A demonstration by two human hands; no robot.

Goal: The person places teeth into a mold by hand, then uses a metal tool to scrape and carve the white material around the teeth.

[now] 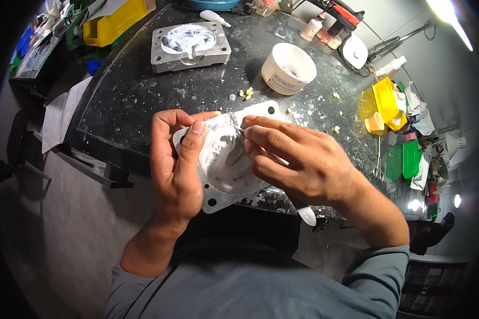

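My left hand [178,154] is closed around the left edge of a metal denture flask half [213,204], its thumb on the white-coated face. The flask half is tilted toward me over the bench's front edge, with round holes in its corners and a whitish mould hollow in the middle. In my right hand [298,159] is a slim hand tool, pinched so that its thin tip [239,128] meets the white surface near the flask's top notch. Below that palm, a pale rounded blade [306,215] sticks out. My fingers hide most of the tool.
Another metal flask half [190,61] lies at the back left, a small white dropper-shaped piece [214,18] behind it. A white tub [278,80] stands beyond my hands. Yellow crumbs [246,93] dot the black bench [122,114]. Yellow bins [384,98] and a green bin [410,158] line the right.
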